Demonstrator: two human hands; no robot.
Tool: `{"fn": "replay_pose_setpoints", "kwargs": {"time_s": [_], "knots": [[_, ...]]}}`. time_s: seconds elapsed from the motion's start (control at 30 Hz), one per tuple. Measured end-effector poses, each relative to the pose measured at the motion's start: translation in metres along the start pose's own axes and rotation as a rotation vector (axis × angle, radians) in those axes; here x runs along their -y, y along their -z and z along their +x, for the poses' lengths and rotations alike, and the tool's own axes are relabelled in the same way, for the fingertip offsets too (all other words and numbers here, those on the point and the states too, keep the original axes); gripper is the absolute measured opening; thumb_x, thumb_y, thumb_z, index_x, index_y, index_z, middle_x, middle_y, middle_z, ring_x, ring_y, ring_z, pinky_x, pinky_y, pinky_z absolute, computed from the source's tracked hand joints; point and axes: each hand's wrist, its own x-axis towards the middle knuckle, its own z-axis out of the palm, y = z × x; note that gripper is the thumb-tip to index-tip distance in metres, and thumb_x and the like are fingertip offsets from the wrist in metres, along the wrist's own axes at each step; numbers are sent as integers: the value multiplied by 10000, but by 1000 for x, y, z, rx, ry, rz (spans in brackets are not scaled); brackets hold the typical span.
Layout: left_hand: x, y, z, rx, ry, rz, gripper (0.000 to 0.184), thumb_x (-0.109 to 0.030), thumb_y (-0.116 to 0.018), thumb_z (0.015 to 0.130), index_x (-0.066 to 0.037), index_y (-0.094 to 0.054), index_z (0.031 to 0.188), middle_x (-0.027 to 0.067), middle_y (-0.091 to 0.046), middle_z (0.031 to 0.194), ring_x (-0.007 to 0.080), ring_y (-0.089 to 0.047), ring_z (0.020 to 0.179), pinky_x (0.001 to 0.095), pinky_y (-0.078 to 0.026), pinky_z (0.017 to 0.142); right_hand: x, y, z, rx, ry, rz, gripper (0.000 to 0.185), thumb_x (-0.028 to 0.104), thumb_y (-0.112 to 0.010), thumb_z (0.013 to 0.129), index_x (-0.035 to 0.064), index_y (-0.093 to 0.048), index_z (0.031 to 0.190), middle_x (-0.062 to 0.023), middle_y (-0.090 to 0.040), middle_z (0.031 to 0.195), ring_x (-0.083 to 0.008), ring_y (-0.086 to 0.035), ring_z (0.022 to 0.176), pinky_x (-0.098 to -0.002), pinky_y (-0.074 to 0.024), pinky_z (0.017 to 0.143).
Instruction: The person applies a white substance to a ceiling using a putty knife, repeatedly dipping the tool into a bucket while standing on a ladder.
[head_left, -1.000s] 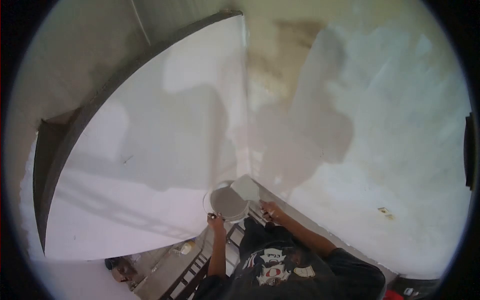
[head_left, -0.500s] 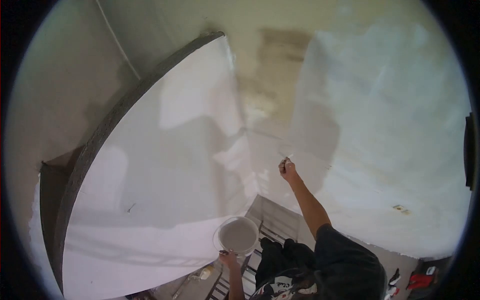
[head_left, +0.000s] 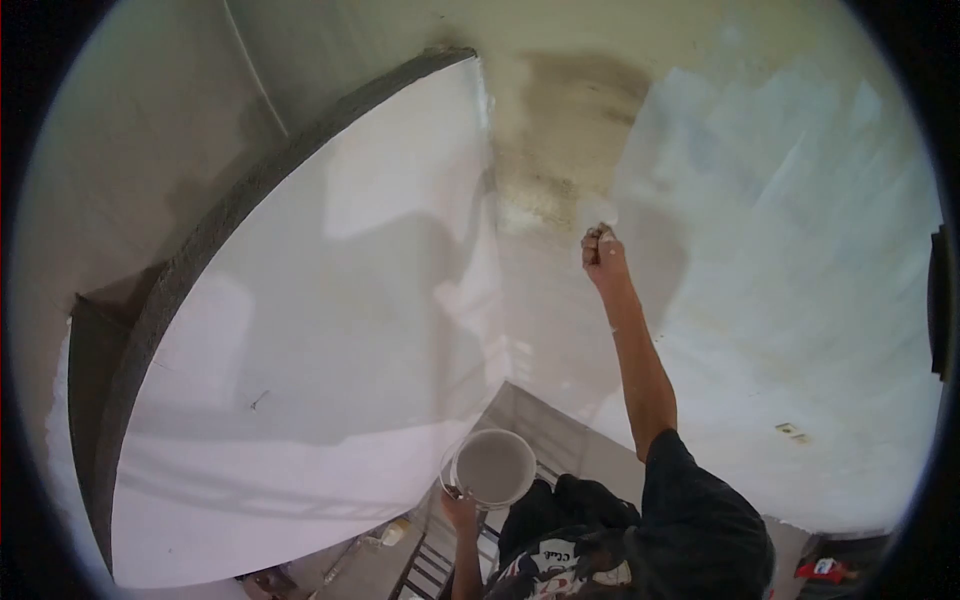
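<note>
High at the wall, my right hand is closed around a small pale, flat-ended tool whose kind I cannot make out. The tool is up against the yellowish wall, at the edge of a whitish coated area. Lower down, my left hand grips the near left rim of a round white bucket. Inside the bucket is a smooth greyish-white liquid or paste. Whitish specks dot the fingers of my right hand.
A large white panel with a curved dark edge rises at left and meets the wall in a corner. Below me are ladder-like dark bars. A wall socket opening is at right; a red item lies lower right.
My right hand has moved up the wall with its tool, the arm stretching farther. The bucket and my left hand have shifted slightly right in view.
</note>
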Motion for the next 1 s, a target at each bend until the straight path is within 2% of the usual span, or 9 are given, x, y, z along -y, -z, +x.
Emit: {"fn": "replay_pose_setpoints", "kwargs": {"time_s": [0.1,0.33,0.43,0.6,0.67,0.77,0.8,0.9,1.0], "knots": [[-8,2,3,19,28,-37,282,-21,-630,586,0,-440,793,92,-481,680,192,-500,625,307,-411,573,38,-33,-19,181,78,-64,291,248,-363,876,107,-345,622,33,-301,530,-65,-280,413,-189,-196,339],[-9,1,0,-25,103,-152,279,-22,-633,589,1,-433,781,75,-484,664,163,-488,600,292,-407,531,72,-77,-39,73,593,-403,367,335,-367,869,105,-334,585,26,-294,477,-62,-279,364,-205,-201,322],[26,-3,9,79,222,-91,302,27,-601,636,-4,-411,868,38,-436,722,131,-426,632,254,-386,552,51,-36,-6,46,614,-515,407,349,-356,871,106,-323,545,28,-271,437,-66,-264,341,-221,-206,318],[21,-7,14,-46,136,-69,254,-32,-631,574,3,-452,751,67,-484,635,173,-486,561,294,-402,527,-55,92,59,-113,669,-831,437,366,-354,869,106,-311,520,31,-286,415,-71,-284,323,-238,-235,292],[65,-15,18,-62,193,-65,228,-30,-621,572,20,-499,757,83,-514,635,198,-518,583,310,-415,540,-78,100,26,-112,484,-749,426,356,-355,869,98,-327,532,26,-297,405,-82,-294,313,-243,-244,285],[3,6,12,11,164,265,289,-33,-624,573,26,-522,836,116,-555,700,219,-550,653,324,-425,575,-140,156,40,-196,229,-711,412,343,-359,869,91,-343,542,12,-319,415,-107,-297,298,-251,-243,275],[19,0,15,0,221,35,314,-44,-636,573,25,-526,859,138,-571,752,239,-561,700,341,-426,603,-158,169,44,-235,159,-716,410,336,-362,869,91,-343,540,8,-320,420,-116,-292,294,-251,-244,275],[50,-10,19,-76,115,88,247,5,-631,599,-26,-415,714,25,-432,604,121,-431,528,260,-385,487,-207,207,61,-206,-120,-286,396,309,-385,864,90,-342,536,-11,-329,437,-122,-310,317,-245,-250,283],[24,-4,14,-90,115,82,254,4,-640,593,-21,-427,728,36,-449,610,135,-450,557,278,-396,519,-219,206,74,-380,-242,82,368,288,-319,884,92,-334,574,-16,-303,454,-105,-284,344,-222,-226,303]]}}
